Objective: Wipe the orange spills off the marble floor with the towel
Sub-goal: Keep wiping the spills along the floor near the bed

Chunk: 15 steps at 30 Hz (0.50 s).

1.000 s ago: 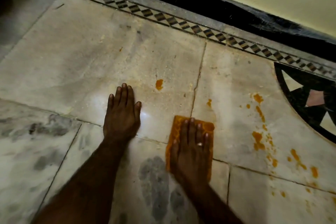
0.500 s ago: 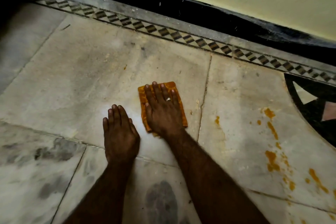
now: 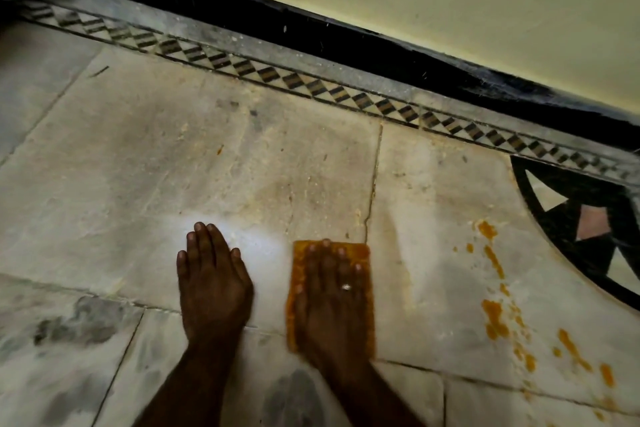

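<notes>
Orange-stained cloth is your working tool: in the head view the towel [image 3: 361, 250] lies flat on the marble floor [image 3: 173, 166], just right of centre, its near end at a slab joint. Your right hand [image 3: 332, 302] covers most of it, palm down, fingers straight and close together, pinching nothing. Your left hand [image 3: 213, 284] rests flat on the bare slab just beside it, fingers extended and empty. Use it as the brace. Load the palm rather than the fingertips so the whole cloth bears on the stone, and push in one direction toward the orange spills [image 3: 495, 322] well to the right, which look untouched. Work that trail from its outer edge inward to avoid smearing it toward the black inlay [image 3: 571, 191]. The visible face looks saturated, so refold if a cleaner face exists. Do not overlook the small orange fleck [image 3: 219, 149] farther up the slab, toward the patterned border [image 3: 311, 85]. Limits of the view: the towel's underside and the floor beneath it are hidden, and the right hand and cloth edges are blurred. The spill trail runs off the lower right edge, so its full extent cannot be told, and both forearms are cut off at the bottom.
</notes>
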Motion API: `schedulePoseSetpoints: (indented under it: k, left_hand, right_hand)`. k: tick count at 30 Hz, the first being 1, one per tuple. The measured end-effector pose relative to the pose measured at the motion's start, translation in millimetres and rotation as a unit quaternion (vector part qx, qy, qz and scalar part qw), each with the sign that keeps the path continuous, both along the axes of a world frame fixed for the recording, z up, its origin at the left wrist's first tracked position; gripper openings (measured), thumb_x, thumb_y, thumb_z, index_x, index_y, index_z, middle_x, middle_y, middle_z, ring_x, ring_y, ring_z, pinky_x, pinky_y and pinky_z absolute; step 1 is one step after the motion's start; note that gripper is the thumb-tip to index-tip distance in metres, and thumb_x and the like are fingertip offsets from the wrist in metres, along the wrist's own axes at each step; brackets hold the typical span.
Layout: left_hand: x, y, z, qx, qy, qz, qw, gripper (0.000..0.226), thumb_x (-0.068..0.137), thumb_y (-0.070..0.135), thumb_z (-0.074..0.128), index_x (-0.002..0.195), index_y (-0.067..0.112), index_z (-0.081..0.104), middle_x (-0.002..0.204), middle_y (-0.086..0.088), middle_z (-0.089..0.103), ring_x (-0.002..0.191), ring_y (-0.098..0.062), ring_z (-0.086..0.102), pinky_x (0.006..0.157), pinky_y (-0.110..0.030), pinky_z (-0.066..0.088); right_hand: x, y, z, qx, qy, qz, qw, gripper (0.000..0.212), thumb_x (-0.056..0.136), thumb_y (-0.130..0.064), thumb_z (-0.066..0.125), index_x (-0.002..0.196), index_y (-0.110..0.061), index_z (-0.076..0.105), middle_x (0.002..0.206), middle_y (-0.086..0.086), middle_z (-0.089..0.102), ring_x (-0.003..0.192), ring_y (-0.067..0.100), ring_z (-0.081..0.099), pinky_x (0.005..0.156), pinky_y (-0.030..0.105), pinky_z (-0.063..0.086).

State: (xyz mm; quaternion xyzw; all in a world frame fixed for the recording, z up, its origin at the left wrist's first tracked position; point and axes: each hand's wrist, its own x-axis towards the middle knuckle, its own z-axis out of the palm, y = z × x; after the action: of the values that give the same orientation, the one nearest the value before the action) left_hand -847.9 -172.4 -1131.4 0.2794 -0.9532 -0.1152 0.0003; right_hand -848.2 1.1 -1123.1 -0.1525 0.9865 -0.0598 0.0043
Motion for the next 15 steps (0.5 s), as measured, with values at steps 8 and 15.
schedulePoseSetpoints:
  k: [8,15]
  left_hand:
    - [0,0,-2,0.001,-0.005,-0.003,1.000,0.070,0.102,0.044,0.006,0.158,0.002,0.013,0.165,-0.019,0.015,0.154,-0.033,0.017,0.125,-0.049,0.014]
    - [0,-1,2,-0.003,0.002,-0.001,1.000,0.067,0.101,0.037,0.015,0.154,-0.004,0.023,0.161,-0.026,0.026,0.149,-0.040,0.025,0.122,-0.053,0.019]
  right_hand:
    - [-148,6,2,-0.016,0.001,-0.037,0.999,0.062,0.103,-0.043,0.030,0.160,-0.019,0.028,0.165,0.005,0.029,0.154,0.028,0.025,0.126,0.048,0.006]
    - [-84,73,5,0.003,0.001,-0.208,0.978,0.063,0.103,-0.039,0.025,0.160,-0.012,0.023,0.166,0.014,0.026,0.153,0.033,0.026,0.123,0.056,0.019]
